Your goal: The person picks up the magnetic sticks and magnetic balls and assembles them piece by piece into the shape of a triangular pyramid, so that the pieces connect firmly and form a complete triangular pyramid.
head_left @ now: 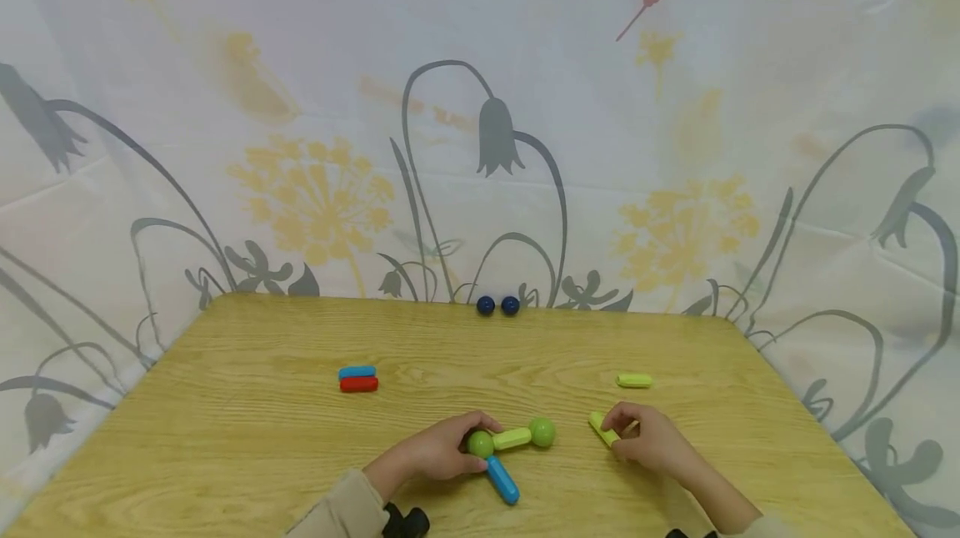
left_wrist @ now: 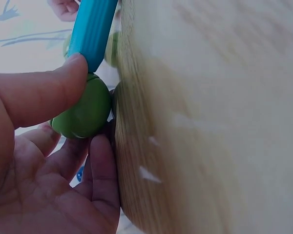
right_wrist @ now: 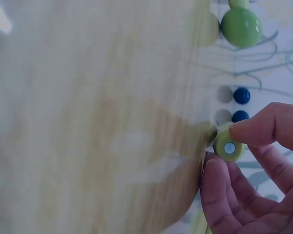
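Green, lower centre of frame: pinching a ball (head_left: 481,444) with left hand (head_left: 438,449); lower right, pinching a lime rod (head_left: 597,423) with right hand (head_left: 651,440).

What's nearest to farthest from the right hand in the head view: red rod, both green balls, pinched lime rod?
1. Lime rod: pinched in right hand
2. Right green ball: to the left
3. Left green ball: in left hand
4. Red rod: far left
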A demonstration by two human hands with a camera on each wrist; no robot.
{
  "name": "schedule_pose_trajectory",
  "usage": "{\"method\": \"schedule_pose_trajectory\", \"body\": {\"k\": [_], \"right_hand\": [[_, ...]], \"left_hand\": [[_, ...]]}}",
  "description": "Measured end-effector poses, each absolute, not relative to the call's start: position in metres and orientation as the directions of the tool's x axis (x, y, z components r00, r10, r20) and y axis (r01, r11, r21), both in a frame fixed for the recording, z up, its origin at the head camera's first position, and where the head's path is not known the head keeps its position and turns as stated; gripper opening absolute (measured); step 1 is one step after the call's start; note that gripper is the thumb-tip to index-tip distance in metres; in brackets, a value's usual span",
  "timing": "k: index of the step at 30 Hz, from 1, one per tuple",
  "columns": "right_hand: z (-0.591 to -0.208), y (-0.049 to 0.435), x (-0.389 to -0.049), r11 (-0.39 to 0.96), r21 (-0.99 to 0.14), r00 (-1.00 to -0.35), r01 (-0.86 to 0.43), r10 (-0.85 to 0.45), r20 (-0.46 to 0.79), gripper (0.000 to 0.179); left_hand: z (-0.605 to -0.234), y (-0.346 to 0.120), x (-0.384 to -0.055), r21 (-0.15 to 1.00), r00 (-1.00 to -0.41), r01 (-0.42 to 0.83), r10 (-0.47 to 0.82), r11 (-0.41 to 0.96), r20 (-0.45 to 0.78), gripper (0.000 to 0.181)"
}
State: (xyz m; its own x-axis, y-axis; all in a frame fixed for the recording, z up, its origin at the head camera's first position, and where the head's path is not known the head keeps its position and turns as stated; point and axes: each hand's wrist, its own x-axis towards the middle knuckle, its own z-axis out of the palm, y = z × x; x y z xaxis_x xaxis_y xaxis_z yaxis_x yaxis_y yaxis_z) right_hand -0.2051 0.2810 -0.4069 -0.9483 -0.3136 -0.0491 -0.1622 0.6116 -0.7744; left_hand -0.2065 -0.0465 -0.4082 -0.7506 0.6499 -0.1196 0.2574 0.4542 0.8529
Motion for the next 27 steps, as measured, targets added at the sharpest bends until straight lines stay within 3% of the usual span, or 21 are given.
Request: {"method": "schedule_pose_trajectory", "body": {"k": [27], "right_hand": [[-0.408,0.226,-0.177,0.427,-0.883,-0.848,-0.194,-0.525,-0.067,0.018]], "left_hand": [[-0.408,-0.047,-0.206,0.853,-0.754,0.257,0.646,0.454,-0.116,0.036]]}}
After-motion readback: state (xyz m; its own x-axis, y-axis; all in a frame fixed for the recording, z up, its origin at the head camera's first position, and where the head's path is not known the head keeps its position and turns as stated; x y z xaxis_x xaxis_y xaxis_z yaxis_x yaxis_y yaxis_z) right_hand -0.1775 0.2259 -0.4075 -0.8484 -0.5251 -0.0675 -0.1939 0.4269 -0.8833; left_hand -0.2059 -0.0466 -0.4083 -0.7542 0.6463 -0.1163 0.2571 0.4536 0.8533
